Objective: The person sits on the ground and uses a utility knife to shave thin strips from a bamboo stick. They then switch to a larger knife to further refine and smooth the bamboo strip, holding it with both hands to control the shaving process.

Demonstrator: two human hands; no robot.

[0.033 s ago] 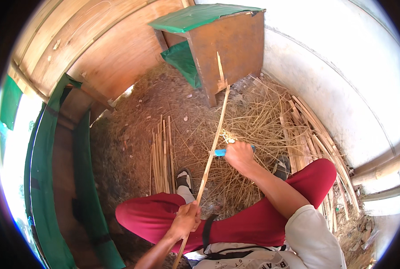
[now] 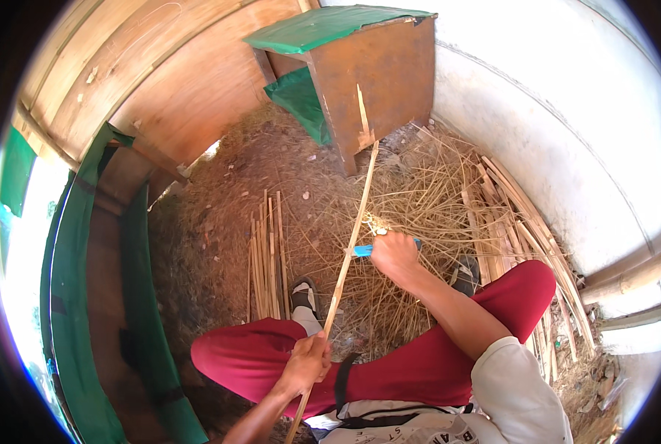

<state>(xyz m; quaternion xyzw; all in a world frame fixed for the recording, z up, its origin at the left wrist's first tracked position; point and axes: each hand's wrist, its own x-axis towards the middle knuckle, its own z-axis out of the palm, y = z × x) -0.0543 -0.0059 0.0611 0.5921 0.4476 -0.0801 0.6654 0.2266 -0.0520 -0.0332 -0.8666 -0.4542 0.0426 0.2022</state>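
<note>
Both grips stayed steady: the left hand (image 2: 307, 364) clasped a long pale wooden strip (image 2: 336, 294), the right hand (image 2: 396, 257) a flat blue tool (image 2: 362, 251).

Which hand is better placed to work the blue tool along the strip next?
Probably the right hand: it grips the blue tool, which appears to meet the wooden strip. The left hand is occupied, gripping the strip's nearer part.

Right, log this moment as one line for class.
left hand: grips stick | right hand: holds blue tool at stick | floor: loose strips
</note>
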